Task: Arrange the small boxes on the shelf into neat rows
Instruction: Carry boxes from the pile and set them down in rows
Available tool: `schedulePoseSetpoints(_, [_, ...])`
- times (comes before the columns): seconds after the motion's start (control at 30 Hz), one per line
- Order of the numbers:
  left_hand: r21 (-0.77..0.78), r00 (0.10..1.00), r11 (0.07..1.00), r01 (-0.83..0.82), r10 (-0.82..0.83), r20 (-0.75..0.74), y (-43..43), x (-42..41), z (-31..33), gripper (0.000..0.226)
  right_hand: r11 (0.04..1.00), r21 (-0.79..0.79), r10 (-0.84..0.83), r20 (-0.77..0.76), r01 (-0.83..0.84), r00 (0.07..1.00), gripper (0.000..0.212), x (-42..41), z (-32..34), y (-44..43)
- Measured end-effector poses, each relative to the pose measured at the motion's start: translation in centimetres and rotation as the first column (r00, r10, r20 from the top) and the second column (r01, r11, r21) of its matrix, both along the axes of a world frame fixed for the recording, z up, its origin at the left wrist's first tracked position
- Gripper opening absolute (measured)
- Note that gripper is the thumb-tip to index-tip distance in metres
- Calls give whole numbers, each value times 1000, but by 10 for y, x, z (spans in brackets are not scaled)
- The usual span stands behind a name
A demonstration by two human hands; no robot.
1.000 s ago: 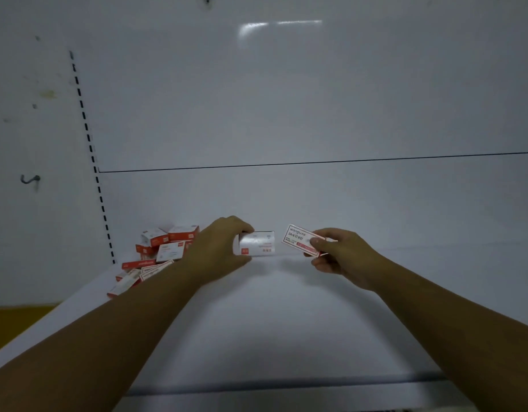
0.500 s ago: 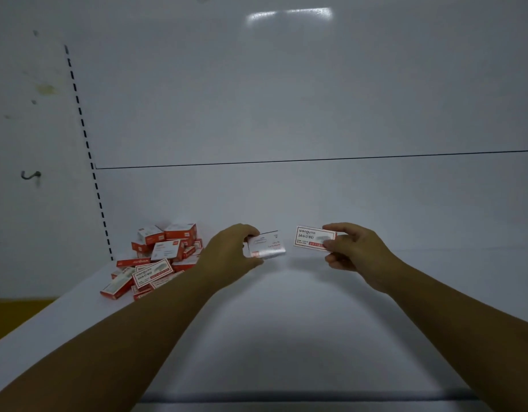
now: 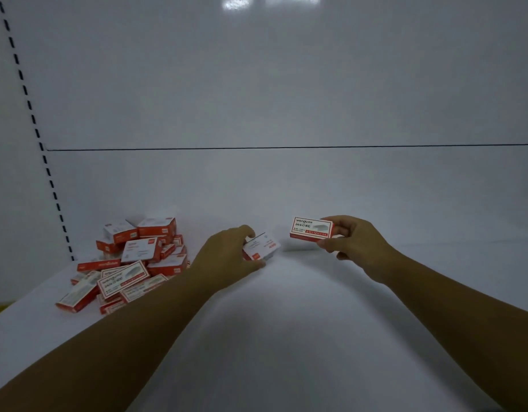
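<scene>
Near the middle of the frame, the person's left hand (image 3: 227, 257) has its grip clamped on a small white-and-red cardboard box (image 3: 264, 248), with the fingers curled over its top. This box is tilted and sits low over the white shelf (image 3: 286, 337); whether it touches the shelf cannot be told. Just right of centre, the right hand (image 3: 355, 242) pinches a second small red-and-white cardboard box (image 3: 312, 228) by its right end. It is held level and clear of the shelf, its printed face marked 24/6 turned toward the camera. The two boxes are near each other but apart. At the left of the frame, below the middle, a loose pile (image 3: 132, 263) of similar boxes lies jumbled on the shelf, some stacked, some tilted. Behind stands a glossy white back panel (image 3: 286, 99) crossed by a thin dark horizontal seam (image 3: 286, 147). A column of dark slots (image 3: 33, 120) runs down the upper left.
</scene>
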State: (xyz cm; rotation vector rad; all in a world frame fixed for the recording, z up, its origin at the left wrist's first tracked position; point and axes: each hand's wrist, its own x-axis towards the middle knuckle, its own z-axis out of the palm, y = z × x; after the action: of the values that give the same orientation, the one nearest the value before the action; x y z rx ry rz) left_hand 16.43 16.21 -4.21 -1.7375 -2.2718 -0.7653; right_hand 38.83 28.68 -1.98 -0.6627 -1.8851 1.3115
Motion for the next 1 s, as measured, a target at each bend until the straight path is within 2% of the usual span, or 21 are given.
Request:
schedulePoseSetpoints(0.1, [13,989,989,-146,147,-4,9,5,-5,51,1000,19,6,8,-6,1000,36,2,-1,10])
schedulePoseSetpoints(0.23, [-34,967,967,-254,253,-39,17,19,-19,59,998,37,41,34,-42,999,37,5,1,23])
schedulePoseSetpoints(0.27, [-78,973,970,-232,231,-16,18,21,-22,61,998,38,49,41,-51,998,37,7,2,26])
schedulePoseSetpoints(0.33, [-145,981,983,-111,131,142,18,18,-21,55,997,42,59,44,-61,997,37,9,4,32])
schedulePoseSetpoints(0.4, [-130,958,991,-5,42,283,16,9,-18,36,997,38,66,36,-67,997,37,11,5,38])
schedulePoseSetpoints(0.43, [-107,957,994,9,22,290,16,5,-16,28,997,34,70,36,-72,997,37,12,4,40])
schedulePoseSetpoints(0.5, [-124,975,992,34,-6,223,16,1,-12,39,996,33,83,47,-84,995,37,13,3,42])
schedulePoseSetpoints(0.6, [-363,992,924,121,-99,80,26,7,-10,65,995,34,90,58,-92,994,36,13,1,45])
schedulePoseSetpoints(0.67, [-483,986,861,157,-162,32,36,13,-7,68,995,38,88,55,-90,995,36,15,0,47])
schedulePoseSetpoints(0.73, [-540,980,823,178,-197,23,43,15,-4,64,996,39,79,42,-81,996,38,19,-3,48])
schedulePoseSetpoints(0.83, [-533,982,829,168,-188,17,45,9,1,59,996,81,42,40,-46,998,39,26,-8,51])
schedulePoseSetpoints(1.0, [-357,997,933,45,-62,-36,42,-8,-4,53,986,167,-26,60,16,998,42,34,-11,55])
